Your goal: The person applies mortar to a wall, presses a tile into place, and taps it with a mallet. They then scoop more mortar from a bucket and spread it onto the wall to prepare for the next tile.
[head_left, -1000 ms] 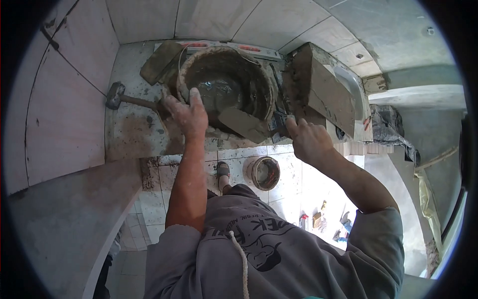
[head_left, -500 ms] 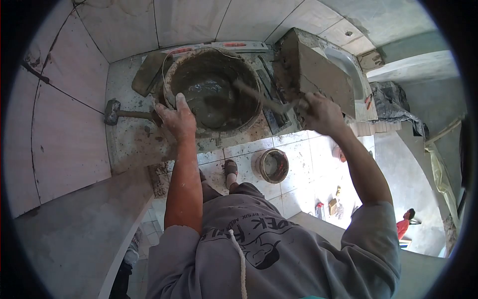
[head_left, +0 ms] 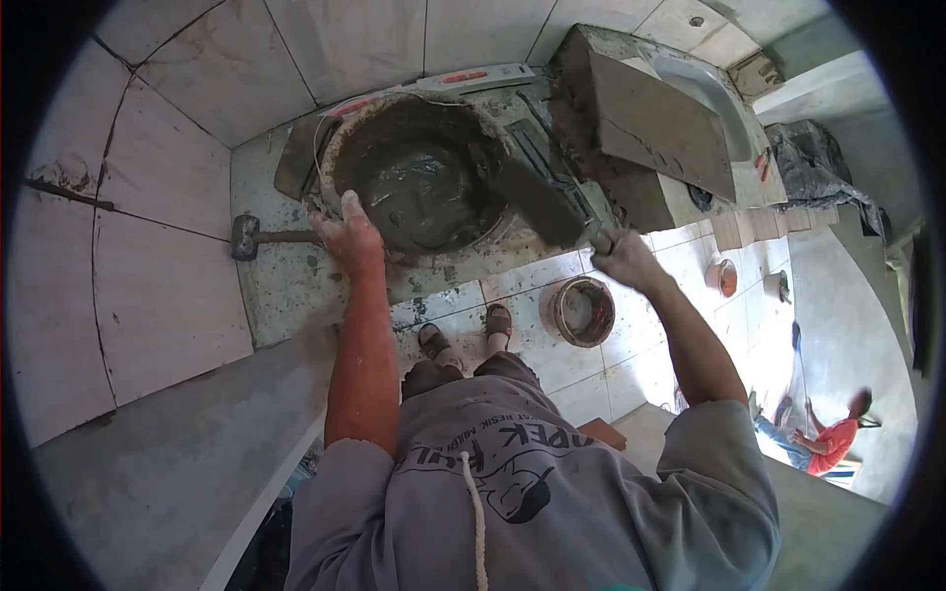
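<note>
A large round bucket crusted with dried mortar stands on the counter, with wet grey mortar inside. My left hand grips its near left rim, thumb up and fingers around the edge. In my right hand is the handle of a trowel. The trowel's dark, mortar-smeared blade points up and left, just outside the bucket's right rim, over the counter's front edge.
A hammer lies left of the bucket, and a spirit level lies behind it. To the right, a grey tile leans beside a sink basin. A smaller bucket stands on the floor. Another person is at far right.
The trowel has come out of the bucket to the right, and its blade is now turned broadside. My left hand stays at the rim. The view has shifted; the other person shows more fully.
</note>
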A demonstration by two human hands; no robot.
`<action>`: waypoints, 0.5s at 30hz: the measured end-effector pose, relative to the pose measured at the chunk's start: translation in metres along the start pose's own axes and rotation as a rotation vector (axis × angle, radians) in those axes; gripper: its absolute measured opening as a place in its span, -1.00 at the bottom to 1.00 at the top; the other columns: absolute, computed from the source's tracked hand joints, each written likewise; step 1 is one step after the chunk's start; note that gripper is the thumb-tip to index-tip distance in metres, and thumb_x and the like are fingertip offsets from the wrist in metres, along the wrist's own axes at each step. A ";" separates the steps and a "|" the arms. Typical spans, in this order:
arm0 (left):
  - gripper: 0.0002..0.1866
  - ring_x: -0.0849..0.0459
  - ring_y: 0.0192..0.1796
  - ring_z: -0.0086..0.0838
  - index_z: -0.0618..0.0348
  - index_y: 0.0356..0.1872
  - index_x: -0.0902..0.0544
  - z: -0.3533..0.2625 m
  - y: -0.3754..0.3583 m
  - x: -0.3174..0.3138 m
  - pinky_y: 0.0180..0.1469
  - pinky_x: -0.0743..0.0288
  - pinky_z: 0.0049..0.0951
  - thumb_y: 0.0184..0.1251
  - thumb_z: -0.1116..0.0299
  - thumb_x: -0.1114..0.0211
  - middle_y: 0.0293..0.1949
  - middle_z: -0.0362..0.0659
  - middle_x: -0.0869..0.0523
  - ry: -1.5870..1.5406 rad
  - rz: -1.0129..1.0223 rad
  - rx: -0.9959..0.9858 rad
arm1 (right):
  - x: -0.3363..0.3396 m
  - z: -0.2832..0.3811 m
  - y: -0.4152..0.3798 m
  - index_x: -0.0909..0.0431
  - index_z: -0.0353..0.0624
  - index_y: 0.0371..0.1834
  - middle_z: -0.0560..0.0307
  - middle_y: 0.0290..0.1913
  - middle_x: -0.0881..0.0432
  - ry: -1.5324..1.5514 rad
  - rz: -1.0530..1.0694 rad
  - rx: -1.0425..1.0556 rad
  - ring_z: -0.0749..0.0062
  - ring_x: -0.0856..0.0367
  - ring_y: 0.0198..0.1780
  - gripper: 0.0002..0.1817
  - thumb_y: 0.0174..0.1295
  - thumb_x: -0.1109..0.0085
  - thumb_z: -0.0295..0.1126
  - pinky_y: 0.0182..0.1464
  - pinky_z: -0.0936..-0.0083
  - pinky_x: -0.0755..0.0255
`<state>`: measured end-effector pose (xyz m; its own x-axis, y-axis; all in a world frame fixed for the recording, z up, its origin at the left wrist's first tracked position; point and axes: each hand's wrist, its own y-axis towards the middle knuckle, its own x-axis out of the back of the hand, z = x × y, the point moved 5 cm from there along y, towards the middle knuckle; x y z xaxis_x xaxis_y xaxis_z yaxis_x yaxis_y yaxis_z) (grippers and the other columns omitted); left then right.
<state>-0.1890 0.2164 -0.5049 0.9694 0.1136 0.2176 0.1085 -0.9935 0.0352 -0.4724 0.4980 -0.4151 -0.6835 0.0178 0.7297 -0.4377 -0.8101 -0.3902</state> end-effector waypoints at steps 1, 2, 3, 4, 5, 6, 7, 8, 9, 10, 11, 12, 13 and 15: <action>-0.07 -0.22 0.40 0.20 0.73 0.31 -0.10 -0.002 -0.002 0.000 0.43 -0.10 -0.16 0.33 -0.05 -0.17 0.31 0.49 -0.23 0.012 -0.005 0.004 | -0.011 -0.008 -0.009 -0.62 -0.25 -0.21 0.28 -0.47 -0.55 0.078 0.045 -0.071 0.62 -0.44 -0.42 -0.78 0.03 -0.17 -0.56 -0.30 0.56 -0.41; -0.07 -0.22 0.40 0.20 0.73 0.31 -0.10 -0.006 -0.003 0.000 0.43 -0.10 -0.16 0.33 -0.05 -0.17 0.31 0.49 -0.23 0.005 -0.004 0.001 | -0.026 -0.018 -0.017 -0.61 -0.27 -0.23 0.30 -0.47 -0.54 0.157 0.088 -0.141 0.62 -0.44 -0.42 -0.80 0.03 -0.18 -0.58 -0.31 0.56 -0.41; -0.08 -0.28 0.37 0.08 0.70 0.34 -0.08 -0.006 -0.004 0.001 0.40 -0.14 -0.24 0.30 0.01 -0.20 0.31 0.41 -0.26 0.021 -0.026 0.074 | -0.039 -0.020 -0.025 -0.60 -0.28 -0.23 0.32 -0.46 -0.53 0.221 0.097 -0.139 0.62 -0.45 -0.42 -0.80 0.03 -0.19 -0.58 -0.33 0.57 -0.40; -0.09 -0.34 0.34 -0.05 0.66 0.37 -0.05 -0.005 -0.005 0.003 0.37 -0.18 -0.31 0.27 0.08 -0.24 0.31 0.34 -0.29 0.038 -0.049 0.146 | -0.052 -0.018 -0.032 -0.59 -0.30 -0.23 0.34 -0.45 -0.52 0.286 0.107 -0.134 0.62 -0.45 -0.41 -0.80 0.03 -0.19 -0.59 -0.34 0.57 -0.40; -0.09 -0.34 0.34 -0.05 0.66 0.37 -0.05 -0.008 -0.006 0.003 0.37 -0.18 -0.31 0.27 0.08 -0.24 0.31 0.34 -0.29 0.035 -0.052 0.139 | -0.065 -0.016 -0.039 -0.53 -0.25 -0.33 0.20 -0.48 -0.48 0.309 0.092 -0.205 0.54 -0.42 -0.39 -0.85 0.03 -0.16 -0.45 -0.27 0.51 -0.38; -0.06 -0.28 0.37 0.07 0.69 0.35 -0.08 -0.010 -0.007 0.003 0.40 -0.14 -0.24 0.28 -0.01 -0.22 0.32 0.40 -0.25 0.033 -0.052 0.133 | -0.061 0.017 -0.048 -0.56 -0.26 -0.22 0.07 -0.43 -0.58 0.308 0.165 -0.273 0.37 -0.54 -0.33 -0.75 0.03 -0.17 -0.38 -0.19 0.43 -0.43; -0.03 -0.22 0.41 0.18 0.72 0.32 -0.10 -0.010 -0.007 0.003 0.43 -0.10 -0.17 0.28 -0.10 -0.21 0.34 0.47 -0.21 0.036 -0.048 0.127 | -0.060 0.040 -0.049 -0.56 -0.26 -0.18 0.00 -0.38 -0.61 0.205 0.160 -0.231 0.28 -0.57 -0.29 -0.71 0.03 -0.19 -0.36 -0.15 0.39 -0.44; -0.03 -0.22 0.41 0.18 0.72 0.32 -0.10 -0.006 -0.006 0.004 0.43 -0.10 -0.17 0.28 -0.10 -0.21 0.34 0.47 -0.21 0.038 -0.045 0.120 | -0.061 0.058 -0.047 -0.57 -0.26 -0.13 -0.07 -0.33 -0.65 0.102 0.153 -0.190 0.20 -0.60 -0.25 -0.67 0.03 -0.20 -0.33 -0.12 0.34 -0.45; -0.01 -0.24 0.40 0.16 0.72 0.32 -0.10 0.002 -0.003 0.002 0.43 -0.12 -0.18 0.28 -0.11 -0.21 0.34 0.46 -0.21 0.022 -0.042 0.140 | -0.063 0.072 -0.042 -0.57 -0.26 -0.13 -0.07 -0.33 -0.65 0.107 0.148 -0.187 0.20 -0.60 -0.25 -0.67 0.03 -0.20 -0.33 -0.12 0.34 -0.45; 0.00 -0.25 0.40 0.15 0.71 0.33 -0.09 0.009 -0.001 0.001 0.42 -0.13 -0.19 0.27 -0.13 -0.22 0.33 0.46 -0.22 0.005 -0.038 0.159 | -0.065 0.088 -0.035 -0.56 -0.26 -0.10 -0.12 -0.30 -0.66 0.144 0.158 -0.103 0.14 -0.61 -0.23 -0.63 0.03 -0.21 -0.31 -0.10 0.31 -0.46; 0.00 -0.25 0.40 0.15 0.71 0.33 -0.09 0.014 -0.001 0.001 0.42 -0.13 -0.19 0.27 -0.13 -0.22 0.33 0.46 -0.22 0.005 -0.036 0.152 | -0.066 0.099 -0.029 -0.56 -0.25 -0.06 -0.18 -0.27 -0.66 0.181 0.168 -0.019 0.08 -0.62 -0.21 -0.60 0.03 -0.23 -0.30 -0.09 0.28 -0.46; 0.03 -0.26 0.40 0.11 0.69 0.34 -0.08 0.014 -0.001 0.000 0.41 -0.16 -0.21 0.26 -0.17 -0.22 0.34 0.43 -0.22 -0.131 -0.008 0.161 | -0.067 0.100 -0.022 -0.56 -0.25 -0.06 -0.18 -0.27 -0.66 0.182 0.160 -0.012 0.08 -0.62 -0.21 -0.60 0.03 -0.23 -0.30 -0.09 0.28 -0.46; 0.05 -0.28 0.39 0.08 0.67 0.36 -0.08 0.015 -0.001 0.000 0.40 -0.18 -0.23 0.25 -0.20 -0.23 0.35 0.41 -0.22 -0.266 0.018 0.170 | -0.064 0.101 -0.013 -0.55 -0.21 -0.03 -0.16 -0.29 -0.65 0.264 0.041 0.063 0.09 -0.62 -0.23 -0.60 0.05 -0.22 -0.30 -0.10 0.28 -0.46; 0.07 -0.29 0.39 0.04 0.63 0.38 -0.07 0.020 -0.007 0.007 0.39 -0.19 -0.25 0.24 -0.23 -0.24 0.36 0.37 -0.23 -0.239 0.019 0.273 | -0.044 0.122 -0.013 -0.55 -0.17 0.01 -0.15 -0.32 -0.64 0.343 -0.068 0.145 0.11 -0.63 -0.24 -0.61 0.08 -0.22 -0.31 -0.11 0.28 -0.47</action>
<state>-0.1791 0.2234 -0.5228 0.9924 0.1215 -0.0201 0.1134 -0.9651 -0.2359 -0.3655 0.4362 -0.3734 -0.8222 0.2500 0.5114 -0.4186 -0.8743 -0.2455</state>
